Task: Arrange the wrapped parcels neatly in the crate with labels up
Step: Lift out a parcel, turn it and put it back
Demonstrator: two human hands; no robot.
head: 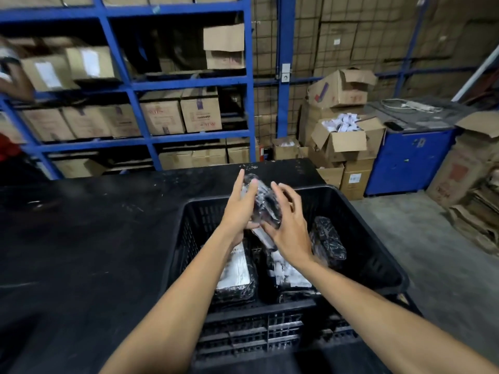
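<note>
1. A black plastic lattice crate (359, 211) stands at the near right of a scuffed black worktable (94, 238).
2. Above the crate, both hands hold one black, clear-wrapped parcel (266, 203), tilted, its far end higher.
3. The left hand (239, 209) presses flat against the parcel's left side, fingers extended.
4. The right hand (290, 228) cups the right side, fingers curled over its top.
5. In the crate, a black parcel with a white label up (237, 268) lies left; a second labelled parcel (289, 276) lies beside it on the right.
6. A third black wrapped parcel (328, 240), no label showing, leans at the right.
7. Blue metal shelving (189, 83) with cardboard boxes (201, 109) stands far behind.
</note>
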